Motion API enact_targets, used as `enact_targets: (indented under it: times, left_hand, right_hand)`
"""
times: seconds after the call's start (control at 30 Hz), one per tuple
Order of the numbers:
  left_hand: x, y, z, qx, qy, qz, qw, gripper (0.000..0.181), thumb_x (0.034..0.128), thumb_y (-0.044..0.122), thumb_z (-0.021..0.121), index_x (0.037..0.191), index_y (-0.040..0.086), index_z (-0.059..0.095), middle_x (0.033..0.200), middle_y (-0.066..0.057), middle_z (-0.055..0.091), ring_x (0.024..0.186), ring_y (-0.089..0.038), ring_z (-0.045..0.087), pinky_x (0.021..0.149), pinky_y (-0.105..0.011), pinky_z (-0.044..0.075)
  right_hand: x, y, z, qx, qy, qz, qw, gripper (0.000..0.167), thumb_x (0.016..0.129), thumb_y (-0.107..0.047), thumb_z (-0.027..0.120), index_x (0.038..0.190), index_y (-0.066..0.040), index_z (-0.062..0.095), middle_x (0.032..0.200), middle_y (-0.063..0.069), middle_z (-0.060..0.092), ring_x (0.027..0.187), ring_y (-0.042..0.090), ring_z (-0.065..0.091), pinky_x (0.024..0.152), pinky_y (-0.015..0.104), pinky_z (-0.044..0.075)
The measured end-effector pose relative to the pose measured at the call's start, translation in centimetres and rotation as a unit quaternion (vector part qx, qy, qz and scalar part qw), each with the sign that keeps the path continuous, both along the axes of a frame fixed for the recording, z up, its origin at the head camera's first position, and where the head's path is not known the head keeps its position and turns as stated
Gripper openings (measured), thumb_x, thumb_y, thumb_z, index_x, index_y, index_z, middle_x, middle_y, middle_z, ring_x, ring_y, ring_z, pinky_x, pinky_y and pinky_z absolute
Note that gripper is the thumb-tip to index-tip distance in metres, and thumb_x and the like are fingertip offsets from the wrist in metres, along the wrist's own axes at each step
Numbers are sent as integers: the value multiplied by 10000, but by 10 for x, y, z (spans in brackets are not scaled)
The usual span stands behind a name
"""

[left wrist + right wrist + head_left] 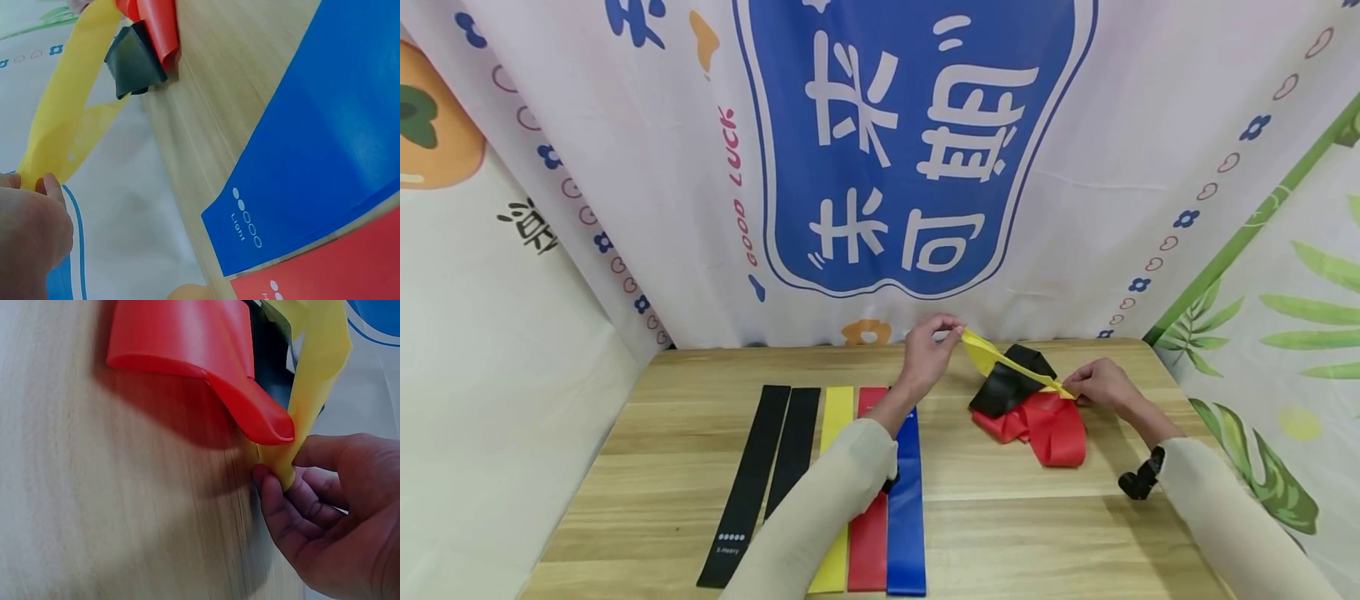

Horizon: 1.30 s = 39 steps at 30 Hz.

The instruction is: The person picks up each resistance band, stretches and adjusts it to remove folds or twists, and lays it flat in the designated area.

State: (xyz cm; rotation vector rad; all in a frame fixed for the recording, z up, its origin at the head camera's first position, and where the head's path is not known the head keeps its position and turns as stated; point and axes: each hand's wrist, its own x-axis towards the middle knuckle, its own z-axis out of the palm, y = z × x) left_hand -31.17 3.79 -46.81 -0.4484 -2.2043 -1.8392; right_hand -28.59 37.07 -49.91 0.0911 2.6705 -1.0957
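Observation:
A yellow resistance band stretches between both hands above the right part of the table. My left hand pinches its upper left end, seen also in the left wrist view, where the yellow band hangs as a loop from the fingertips. My right hand pinches the other end low, close to the tabletop; the right wrist view shows thumb and fingers on the yellow band. A folded black band and a crumpled red band lie under and against the yellow one.
Left of the pile, flat bands lie side by side: a black band marked S.Heavy, another black band, a yellow band, a red band and a blue band. My left forearm crosses over them. A printed curtain stands behind the wooden table.

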Motion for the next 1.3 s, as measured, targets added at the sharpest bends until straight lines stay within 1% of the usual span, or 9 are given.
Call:
enact_targets:
  times: [0.2,0.43,0.6,0.7,0.77,0.93,1.07,1.17,1.3]
  left_hand:
    - [1,-3,-5,-96,-14,123,9999,95,1016,87,717,1061,37,785,1123,-98,734,1109,-255,696,879,-307,621]
    - [-1,-7,-7,64,-95,200,9997,113,1014,92,720,1078,36,794,1131,-91,735,1120,-251,692,889,-321,619]
    - [-1,-9,-8,123,-199,244,9994,116,1017,82,713,1088,31,790,1134,-90,731,1128,-253,686,897,-309,617]
    - [0,-11,-11,129,-325,268,9990,117,1024,84,704,1091,35,786,1126,-87,726,1128,-246,678,917,-311,612]
    - [0,-12,-13,143,-377,290,9988,124,1026,79,700,1101,22,781,1121,-92,727,1120,-245,677,937,-317,604]
    - [0,-16,-20,262,-436,371,9980,123,1018,55,703,1098,-2,777,1110,-116,729,1087,-250,680,941,-323,590]
    - [1,-19,-23,365,-698,440,9959,121,1017,52,702,1096,-1,776,1118,-105,729,1077,-236,673,883,-297,601]
    - [1,-22,-26,333,-897,430,9945,134,1022,54,693,1109,-12,771,1125,-92,724,1077,-232,667,870,-288,596]
    - [1,-24,-30,320,-1054,328,9934,137,1031,52,677,1113,-16,762,1125,-88,717,1070,-231,666,875,-295,598]
  right_hand:
    - [1,0,-3,-214,195,-229,9993,240,1026,-98,673,1138,102,746,994,144,747,765,167,664,669,270,606]
    - [2,4,-5,-574,478,-387,9965,286,1050,-146,657,1182,101,716,935,80,730,745,180,663,647,275,589]
    - [5,2,-2,-624,798,-608,9930,325,1076,-192,631,1221,92,698,1066,176,736,826,229,683,699,281,613]
    - [6,1,-1,-825,1042,-806,9878,347,1077,-201,637,1245,99,681,1160,237,716,860,176,689,748,287,633]
    - [6,1,-1,-993,1178,-919,9838,361,1074,-210,646,1254,101,673,1155,220,710,851,107,681,764,293,637]
    - [7,3,0,-1541,1547,-1129,9693,381,1066,-224,663,1252,109,651,1052,11,680,823,12,669,810,303,639]
    - [7,3,2,-1987,1926,-1188,9536,353,1066,-229,664,1216,90,641,999,-107,676,824,-2,695,826,273,631]
    - [7,3,2,-2272,2195,-1175,9415,300,1064,-209,664,1175,68,638,981,-128,686,833,-15,712,827,235,620]
    - [6,3,3,-2972,2503,-993,9160,251,1052,-131,668,1146,96,614,998,-78,699,890,1,735,851,222,609]
